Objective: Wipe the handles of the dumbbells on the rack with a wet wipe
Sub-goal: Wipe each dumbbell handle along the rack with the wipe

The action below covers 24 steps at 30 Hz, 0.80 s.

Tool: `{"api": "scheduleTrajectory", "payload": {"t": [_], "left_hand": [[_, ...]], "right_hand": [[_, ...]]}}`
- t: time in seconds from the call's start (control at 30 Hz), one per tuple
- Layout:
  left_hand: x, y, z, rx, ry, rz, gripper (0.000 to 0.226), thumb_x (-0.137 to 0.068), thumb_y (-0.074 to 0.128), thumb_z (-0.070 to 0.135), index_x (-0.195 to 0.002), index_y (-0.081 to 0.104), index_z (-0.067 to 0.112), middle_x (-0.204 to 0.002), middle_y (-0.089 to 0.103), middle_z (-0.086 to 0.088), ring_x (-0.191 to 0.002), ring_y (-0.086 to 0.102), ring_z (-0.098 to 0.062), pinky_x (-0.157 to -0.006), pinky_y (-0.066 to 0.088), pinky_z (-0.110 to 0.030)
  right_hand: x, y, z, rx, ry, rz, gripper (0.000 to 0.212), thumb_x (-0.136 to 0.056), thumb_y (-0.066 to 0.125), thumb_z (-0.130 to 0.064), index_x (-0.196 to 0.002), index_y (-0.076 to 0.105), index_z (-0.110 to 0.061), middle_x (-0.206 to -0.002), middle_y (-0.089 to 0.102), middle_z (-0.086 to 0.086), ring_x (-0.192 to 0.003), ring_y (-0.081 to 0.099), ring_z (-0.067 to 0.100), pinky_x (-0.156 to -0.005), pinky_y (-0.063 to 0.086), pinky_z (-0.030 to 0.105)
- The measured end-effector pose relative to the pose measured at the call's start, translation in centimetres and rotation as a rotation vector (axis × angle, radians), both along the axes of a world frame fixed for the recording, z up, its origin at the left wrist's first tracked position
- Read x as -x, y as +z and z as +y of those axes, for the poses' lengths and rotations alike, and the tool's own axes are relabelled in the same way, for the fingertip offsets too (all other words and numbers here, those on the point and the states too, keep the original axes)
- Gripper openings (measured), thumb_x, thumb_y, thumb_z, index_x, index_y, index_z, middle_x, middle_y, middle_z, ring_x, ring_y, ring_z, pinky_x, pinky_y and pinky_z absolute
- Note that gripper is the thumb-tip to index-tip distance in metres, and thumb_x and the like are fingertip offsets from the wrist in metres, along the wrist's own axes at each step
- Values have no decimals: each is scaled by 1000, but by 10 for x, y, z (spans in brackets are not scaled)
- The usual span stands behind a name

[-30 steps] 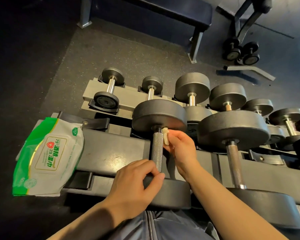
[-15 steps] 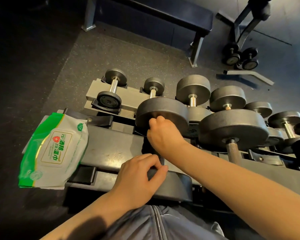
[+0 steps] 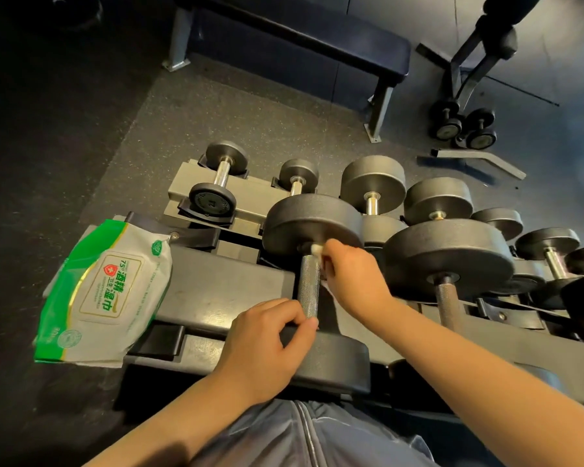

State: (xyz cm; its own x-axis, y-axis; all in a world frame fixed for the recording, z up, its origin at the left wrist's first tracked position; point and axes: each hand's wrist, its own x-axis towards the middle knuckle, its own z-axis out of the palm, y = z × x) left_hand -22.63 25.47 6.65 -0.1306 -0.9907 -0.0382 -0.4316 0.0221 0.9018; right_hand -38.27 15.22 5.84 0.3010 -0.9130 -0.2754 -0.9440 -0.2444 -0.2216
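At the far left, a green and white pack of wipes [image 3: 103,291] lies on the end of the rack [image 3: 216,291], close enough to take a fresh sheet. Next to it is the left hand [image 3: 267,348]. It rests on the near weight of the first dumbbell [image 3: 314,227], and its curled fingers touch the low end of the handle [image 3: 309,284]; I think it keeps the dumbbell from rolling. To the right of the handle, the right hand [image 3: 354,278] pinches a small folded wet wipe [image 3: 317,250] against the top of the handle, just under the far weight.

To do this step well, I would fold the wipe around the rough metal, not only touch one side, and pull it down the whole length while the left hand turns the dumbbell a little. The grooves probably need firm pressure. Further right, the second dumbbell [image 3: 449,261] waits with its handle uncovered.
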Motion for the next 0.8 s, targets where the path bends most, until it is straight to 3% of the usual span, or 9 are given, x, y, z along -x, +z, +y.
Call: {"api": "scheduleTrajectory", "payload": {"t": [0.1, 0.17, 0.23, 0.33, 0.4, 0.47, 0.6, 0.7, 0.8], "left_hand": [[0, 1, -2, -9, -27, -13, 29, -86, 43, 48, -61, 39, 35, -62, 47, 15, -61, 47, -9, -54, 30, -14], [0, 0, -2, -11, -30, -14, 29, -87, 44, 46, -62, 42, 31, -62, 47, 14, -61, 47, -8, -54, 30, -15], [0, 0, -2, -15, -29, -9, 30, -87, 46, 45, -63, 45, 27, -63, 47, 14, -61, 46, -8, -54, 31, -16], [-1, 0, -2, -20, -28, -4, 30, -88, 47, 43, -64, 47, 25, -63, 47, 15, -61, 47, -8, -56, 32, -16], [-1, 0, -2, -24, -31, 1, 30, -88, 47, 43, -64, 47, 25, -63, 47, 15, -61, 47, -8, -56, 33, -18], [-1, 0, -2, -24, -32, -1, 31, -88, 46, 43, -64, 48, 23, -65, 49, 12, -62, 48, -9, -56, 36, -21], [-1, -1, -2, -14, -42, 3, 28, -88, 46, 43, -66, 48, 26, -68, 52, 10, -64, 50, -10, -56, 38, -22], [-1, -1, -2, -15, -51, 11, 31, -88, 45, 45, -65, 49, 26, -68, 52, 10, -64, 51, -12, -57, 41, -26], [-1, 0, -2, -18, -48, 11, 33, -88, 44, 47, -66, 52, 24, -69, 53, 9, -67, 53, -14, -59, 43, -32]], "right_hand": [[-2, -18, 11, -300, -702, -605, 11, -90, 56, -6, -86, 65, -10, -77, 62, 1, -68, 57, 12, -57, 42, 16], [-11, -22, 11, -488, -1005, -970, 17, -89, 52, 3, -84, 66, -5, -73, 61, 6, -57, 58, 7, -50, 45, 16], [-16, -21, 8, -586, -1166, -1150, 17, -90, 50, 7, -92, 65, 0, -76, 63, 9, -53, 60, 6, -47, 47, 17], [-15, -22, 8, -552, -1231, -1210, 15, -89, 54, 6, -96, 66, 1, -83, 66, 11, -64, 66, 12, -54, 53, 21], [-11, -21, 11, -405, -1151, -1105, 14, -88, 57, 1, -89, 69, -6, -85, 68, 8, -72, 68, 16, -65, 56, 26], [-7, -17, 10, -175, -860, -814, 14, -88, 62, -9, -91, 73, -16, -86, 69, -5, -78, 64, 11, -76, 53, 25], [-4, -11, -1, 228, -14, -294, 15, -83, 69, -11, -98, 74, -12, -79, 67, 3, -68, 62, 19, -60, 49, 28], [-9, -9, -7, 182, 228, -46, 24, -80, 69, -7, -104, 71, -12, -81, 61, 9, -67, 60, 25, -55, 49, 31], [-5, -2, -6, 146, 264, -57, 21, -81, 71, -10, -101, 71, -14, -86, 60, 8, -70, 59, 23, -57, 47, 28]]}}
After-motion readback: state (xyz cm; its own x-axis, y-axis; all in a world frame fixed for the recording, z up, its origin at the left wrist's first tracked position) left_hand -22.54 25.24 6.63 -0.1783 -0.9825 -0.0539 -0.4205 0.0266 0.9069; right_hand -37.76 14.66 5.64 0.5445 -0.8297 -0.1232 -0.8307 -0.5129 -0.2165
